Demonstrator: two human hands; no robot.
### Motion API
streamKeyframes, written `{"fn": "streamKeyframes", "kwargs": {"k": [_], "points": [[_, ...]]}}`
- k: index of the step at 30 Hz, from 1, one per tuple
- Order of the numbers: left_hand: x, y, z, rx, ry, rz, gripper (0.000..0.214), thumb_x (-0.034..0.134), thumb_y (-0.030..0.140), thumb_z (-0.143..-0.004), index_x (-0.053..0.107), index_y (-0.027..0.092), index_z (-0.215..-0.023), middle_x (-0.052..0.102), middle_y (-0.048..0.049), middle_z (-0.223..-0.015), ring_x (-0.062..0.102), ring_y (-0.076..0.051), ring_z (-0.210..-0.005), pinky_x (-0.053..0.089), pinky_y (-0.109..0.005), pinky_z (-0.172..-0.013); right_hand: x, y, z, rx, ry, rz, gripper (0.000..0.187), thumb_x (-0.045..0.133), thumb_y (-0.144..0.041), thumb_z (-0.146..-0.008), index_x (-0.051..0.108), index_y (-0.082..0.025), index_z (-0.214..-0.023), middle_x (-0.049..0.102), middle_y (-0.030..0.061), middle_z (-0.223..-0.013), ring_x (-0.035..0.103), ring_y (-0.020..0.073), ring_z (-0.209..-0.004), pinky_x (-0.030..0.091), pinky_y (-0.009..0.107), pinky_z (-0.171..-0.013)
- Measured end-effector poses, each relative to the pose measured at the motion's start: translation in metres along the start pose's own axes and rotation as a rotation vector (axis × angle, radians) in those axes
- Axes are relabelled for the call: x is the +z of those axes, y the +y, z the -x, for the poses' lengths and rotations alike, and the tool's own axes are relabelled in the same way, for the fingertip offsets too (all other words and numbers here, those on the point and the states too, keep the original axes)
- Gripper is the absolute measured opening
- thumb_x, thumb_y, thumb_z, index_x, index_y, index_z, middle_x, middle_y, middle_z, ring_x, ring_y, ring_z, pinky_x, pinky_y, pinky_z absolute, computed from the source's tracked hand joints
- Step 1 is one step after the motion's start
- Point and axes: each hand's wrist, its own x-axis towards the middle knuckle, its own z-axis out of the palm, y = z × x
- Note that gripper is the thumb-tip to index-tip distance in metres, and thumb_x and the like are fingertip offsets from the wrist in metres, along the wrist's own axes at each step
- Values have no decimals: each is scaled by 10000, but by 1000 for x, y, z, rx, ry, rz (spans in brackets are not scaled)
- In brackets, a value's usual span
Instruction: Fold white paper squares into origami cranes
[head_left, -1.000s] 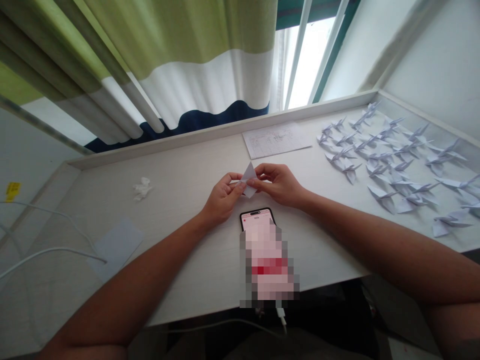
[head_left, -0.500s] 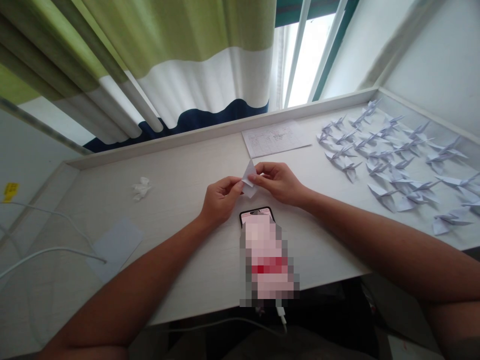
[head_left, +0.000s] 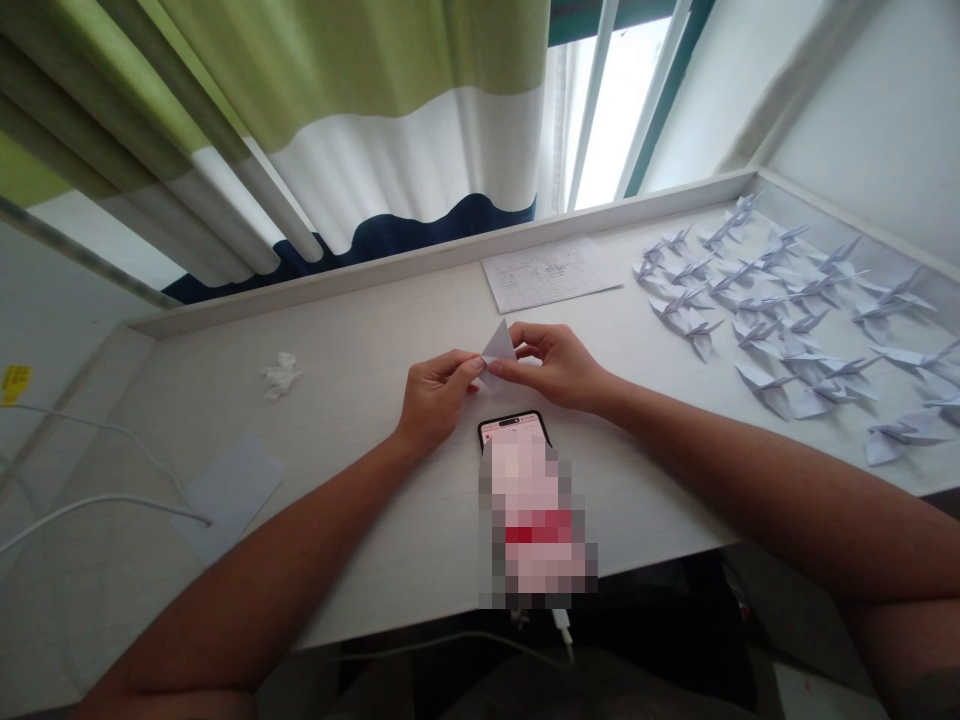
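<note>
A small folded piece of pale paper [head_left: 498, 346] is held above the white desk [head_left: 360, 400] at its middle. My left hand [head_left: 436, 392] pinches its left side with thumb and forefinger. My right hand [head_left: 555, 365] grips its right side, fingers curled. Just in front of both hands a phone [head_left: 525, 500] lies on the desk with its screen lit and a cable plugged in at the near end.
Several folded paper cranes [head_left: 780, 300] cover the right part of the desk. A printed sheet [head_left: 550, 273] lies at the back, a crumpled scrap [head_left: 280, 375] and a flat pale paper square [head_left: 229, 490] to the left. White cables [head_left: 97, 500] trail off the left edge. Curtains hang behind.
The folded paper has been turned slightly between the fingers, its point now nearer the right hand. Both hands stay in the same place.
</note>
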Motion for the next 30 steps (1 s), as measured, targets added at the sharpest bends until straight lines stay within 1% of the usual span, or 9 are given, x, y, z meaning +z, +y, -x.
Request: {"fn": "streamKeyframes", "kwargs": {"k": [4,7,13,17,19,22,25,28,30], "points": [[1,0,-1,-61,14,79,241,798,409,-818,793,189,-719,752,-17,-765,664,-166,-699,610,-297,-660,0,-1,1,-14,11,10,370,863,-542,-831,750,-192,-859,764,29,-886,704,186,-855,585,391,-883],[0,-3,-2,-71,-12,101,240,810,411,-805,793,187,-721,751,-19,-768,674,-169,-700,630,-315,-676,-1,-2,1,-17,0,-8,362,877,-525,-819,755,-185,-834,762,30,-861,700,182,-837,580,379,-868],[-6,-8,-2,-74,-62,205,237,722,382,-838,841,178,-828,801,-51,-847,722,-196,-732,645,-329,-686,-2,-3,1,64,-21,-115,368,896,-526,-790,759,-185,-815,759,21,-802,677,170,-753,560,337,-713],[-3,-2,-1,-54,-56,68,264,795,437,-835,816,181,-774,782,-32,-788,684,-163,-652,621,-296,-648,-2,-1,1,82,-38,-167,389,931,-522,-746,767,-181,-837,779,33,-836,696,182,-779,571,340,-714],[-1,0,-1,-35,-51,19,293,819,469,-837,810,182,-779,773,-27,-776,670,-155,-638,610,-286,-634,-2,0,0,82,-29,-165,398,943,-522,-729,769,-182,-839,782,36,-839,700,186,-783,579,345,-722],[0,-2,-2,10,1,3,314,810,493,-856,808,183,-806,754,-20,-761,643,-146,-625,582,-270,-600,-1,2,-1,74,16,-146,388,946,-511,-734,778,-180,-849,786,39,-844,706,186,-784,588,345,-732],[-1,-4,-3,30,42,-28,310,792,485,-875,797,184,-804,743,-19,-751,628,-143,-628,538,-248,-565,-1,4,-2,97,36,-157,370,951,-488,-737,788,-175,-848,799,51,-865,721,188,-796,595,341,-739],[-1,-4,-3,19,35,-61,315,778,488,-885,792,182,-809,733,-19,-732,627,-143,-632,513,-234,-549,-1,3,-3,123,27,-184,370,958,-481,-727,793,-169,-838,803,58,-862,723,185,-789,594,333,-730],[-1,-3,-3,6,6,-51,335,779,506,-880,791,178,-815,726,-15,-725,625,-139,-629,529,-236,-568,-2,3,-4,129,11,-206,382,960,-491,-719,790,-168,-830,797,56,-843,718,181,-775,588,326,-713]]}}
